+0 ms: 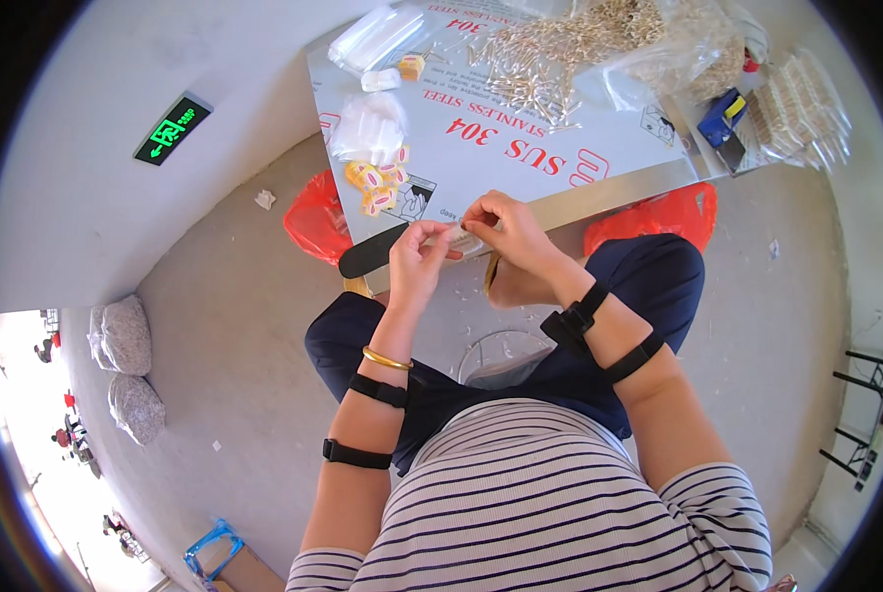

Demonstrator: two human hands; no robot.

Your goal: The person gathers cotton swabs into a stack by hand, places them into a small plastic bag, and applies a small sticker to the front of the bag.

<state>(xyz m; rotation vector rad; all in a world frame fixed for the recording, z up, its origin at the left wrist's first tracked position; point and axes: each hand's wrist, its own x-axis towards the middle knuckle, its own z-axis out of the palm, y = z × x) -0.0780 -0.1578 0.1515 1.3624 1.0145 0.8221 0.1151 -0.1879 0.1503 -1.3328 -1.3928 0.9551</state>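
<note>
Just past the near edge of the table, my left hand and my right hand meet with their fingers pinched. Between them is a small clear plastic bag with pale sticks showing through, apparently cotton swabs; the fingers partly cover it. Left of the hands, on the table, lie yellow-orange paper labels with a stack of clear plastic bags beyond them. A big heap of loose cotton swabs spreads over the far part of the table.
The table has a printed film. At its right are a blue tape dispenser and packed swab bags. More clear sleeves lie far left. Red plastic bags hang or lie below the edge. Stuffed sacks stand by the left wall.
</note>
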